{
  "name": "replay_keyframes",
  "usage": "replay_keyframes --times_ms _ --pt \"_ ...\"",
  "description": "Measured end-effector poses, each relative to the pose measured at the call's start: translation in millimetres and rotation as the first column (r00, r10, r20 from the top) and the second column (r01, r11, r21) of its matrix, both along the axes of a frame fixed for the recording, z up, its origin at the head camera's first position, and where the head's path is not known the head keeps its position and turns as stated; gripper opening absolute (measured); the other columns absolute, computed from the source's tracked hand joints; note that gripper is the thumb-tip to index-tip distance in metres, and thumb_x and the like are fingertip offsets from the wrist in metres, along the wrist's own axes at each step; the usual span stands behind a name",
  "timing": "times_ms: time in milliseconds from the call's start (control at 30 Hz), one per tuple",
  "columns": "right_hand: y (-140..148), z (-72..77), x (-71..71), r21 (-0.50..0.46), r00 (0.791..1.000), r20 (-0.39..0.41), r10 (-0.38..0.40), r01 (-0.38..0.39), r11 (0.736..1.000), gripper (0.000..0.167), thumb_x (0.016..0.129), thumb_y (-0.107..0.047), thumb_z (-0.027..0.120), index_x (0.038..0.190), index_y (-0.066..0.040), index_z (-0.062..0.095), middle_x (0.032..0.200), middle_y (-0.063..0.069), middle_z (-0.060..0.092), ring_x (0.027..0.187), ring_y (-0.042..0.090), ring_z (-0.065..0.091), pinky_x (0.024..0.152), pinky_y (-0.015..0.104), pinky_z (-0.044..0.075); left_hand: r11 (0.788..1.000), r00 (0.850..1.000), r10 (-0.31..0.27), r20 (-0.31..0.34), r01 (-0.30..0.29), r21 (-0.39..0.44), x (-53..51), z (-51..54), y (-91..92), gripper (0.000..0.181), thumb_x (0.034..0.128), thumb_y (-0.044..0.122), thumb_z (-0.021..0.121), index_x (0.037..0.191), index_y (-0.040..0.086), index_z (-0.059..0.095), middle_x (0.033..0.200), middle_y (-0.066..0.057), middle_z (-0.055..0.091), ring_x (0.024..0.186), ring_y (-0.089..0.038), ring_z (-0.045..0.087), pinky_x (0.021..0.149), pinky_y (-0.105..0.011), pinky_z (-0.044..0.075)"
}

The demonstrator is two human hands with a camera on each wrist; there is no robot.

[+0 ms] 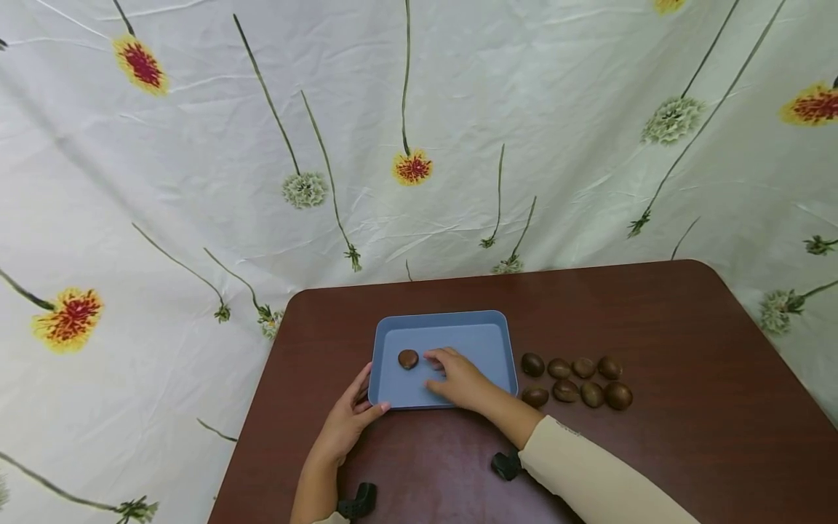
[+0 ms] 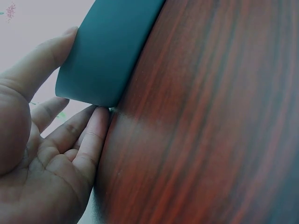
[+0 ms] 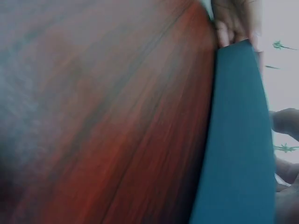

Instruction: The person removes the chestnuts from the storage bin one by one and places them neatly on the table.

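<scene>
A blue rectangular tray lies on the dark brown table, with one chestnut in its left half. At the tray's front left corner, my left hand holds on with the thumb at the front rim and the fingers along the left side. The left wrist view shows this thumb and these fingers against the tray wall. Over the tray, to the right of the chestnut, my right hand has its fingers apart and holds nothing. Its fingers show only partly past the tray wall in the right wrist view.
Several chestnuts sit in two rows on the table, just right of the tray. A white cloth printed with flowers hangs behind the table and down its left side. Black wrist cameras are strapped to both wrists.
</scene>
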State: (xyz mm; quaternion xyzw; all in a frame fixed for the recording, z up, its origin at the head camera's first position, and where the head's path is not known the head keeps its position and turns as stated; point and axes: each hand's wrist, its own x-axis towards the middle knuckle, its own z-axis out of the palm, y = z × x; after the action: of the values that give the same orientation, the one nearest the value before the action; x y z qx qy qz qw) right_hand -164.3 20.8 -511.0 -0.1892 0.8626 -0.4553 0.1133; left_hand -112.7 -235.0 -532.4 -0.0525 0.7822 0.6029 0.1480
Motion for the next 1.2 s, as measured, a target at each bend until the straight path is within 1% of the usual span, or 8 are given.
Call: replay_keyframes --times_ms 100,233,433,600,700,867,1133,1200 --pt "-7.3 -1.5 -3.9 0.047 1.000 -0.005 -0.006 0.006 0.999 0.053 0.090 -0.016 0.075 0.138 0.000 0.057 0.128 0.015 0.062 0.118 0.028 0.063 0.102 0.043 0.050 1.000 1.000 -0.002 0.003 0.002 0.007 0.3 0.1 -0.3 0.086 0.0921 0.022 0.076 0.160 0.037 0.025 0.163 -0.014 0.034 0.133 -0.036 0.057 0.095 -0.034 0.056" --pt "-16.0 -1.5 -9.0 0.080 1.000 -0.005 -0.016 0.017 0.997 0.055 0.090 -0.018 0.075 0.139 0.000 0.056 0.128 0.014 0.063 0.120 0.026 0.063 0.104 0.043 0.049 1.000 1.000 -0.003 0.005 0.003 0.015 -0.2 0.1 -0.3 0.086 0.0917 0.022 0.076 0.160 0.037 0.025 0.163 -0.015 0.034 0.132 -0.035 0.057 0.094 -0.033 0.057" --pt "-28.2 -3.7 -18.1 0.142 1.000 -0.018 -0.025 0.027 0.990 0.057 0.091 -0.020 0.075 0.140 0.000 0.055 0.125 0.014 0.062 0.116 0.026 0.062 0.101 0.042 0.050 1.000 1.000 -0.006 0.009 0.006 0.014 -0.3 -0.3 0.1 0.087 0.0917 0.022 0.076 0.160 0.039 0.025 0.163 -0.015 0.033 0.132 -0.036 0.057 0.095 -0.035 0.057" --pt "-35.4 -4.6 -23.2 0.207 0.998 -0.061 -0.003 0.015 0.978 0.061 0.092 -0.020 0.075 0.144 0.002 0.051 0.136 0.018 0.059 0.128 0.031 0.057 0.108 0.045 0.046 1.000 1.000 -0.012 0.007 0.012 0.023 1.2 -0.6 0.0 0.087 0.0917 0.022 0.076 0.160 0.039 0.025 0.164 -0.014 0.032 0.132 -0.036 0.057 0.094 -0.036 0.057" --pt "-38.3 -3.8 -24.4 0.226 0.996 -0.091 0.018 0.003 0.974 0.061 0.092 -0.020 0.076 0.144 0.001 0.051 0.138 0.018 0.058 0.132 0.032 0.055 0.111 0.046 0.044 0.999 1.000 -0.011 0.010 0.010 0.034 1.6 -1.0 -0.4 0.086 0.0916 0.022 0.076 0.159 0.041 0.026 0.164 -0.014 0.032 0.131 -0.036 0.058 0.094 -0.036 0.057" --pt "-42.6 -4.5 -25.1 0.247 0.992 -0.118 0.038 -0.007 0.969 0.056 0.092 -0.021 0.076 0.141 -0.003 0.056 0.135 0.014 0.061 0.129 0.031 0.056 0.109 0.044 0.045 0.999 1.000 -0.011 0.011 0.011 0.042 0.7 -1.9 -1.3 0.086 0.0915 0.021 0.076 0.158 0.042 0.026 0.164 -0.013 0.032 0.131 -0.035 0.058 0.093 -0.035 0.057" --pt "-45.1 -5.6 -24.2 0.290 0.981 -0.176 0.084 -0.030 0.956 0.042 0.092 -0.024 0.076 0.128 -0.006 0.063 0.125 0.011 0.065 0.121 0.029 0.060 0.108 0.043 0.045 0.999 1.000 -0.018 0.010 0.018 0.046 0.6 -2.3 -2.4 0.086 0.0918 0.021 0.076 0.159 0.042 0.025 0.164 -0.013 0.032 0.130 -0.035 0.059 0.093 -0.035 0.057" --pt "-43.8 -5.8 -23.5 0.292 0.980 -0.177 0.087 -0.032 0.956 0.040 0.092 -0.024 0.076 0.126 -0.007 0.064 0.124 0.010 0.065 0.120 0.028 0.060 0.106 0.042 0.046 0.999 1.000 -0.018 0.010 0.017 0.050 0.5 -2.6 -1.9 0.086 0.0918 0.021 0.076 0.159 0.042 0.025 0.164 -0.013 0.032 0.130 -0.035 0.059 0.093 -0.034 0.057"
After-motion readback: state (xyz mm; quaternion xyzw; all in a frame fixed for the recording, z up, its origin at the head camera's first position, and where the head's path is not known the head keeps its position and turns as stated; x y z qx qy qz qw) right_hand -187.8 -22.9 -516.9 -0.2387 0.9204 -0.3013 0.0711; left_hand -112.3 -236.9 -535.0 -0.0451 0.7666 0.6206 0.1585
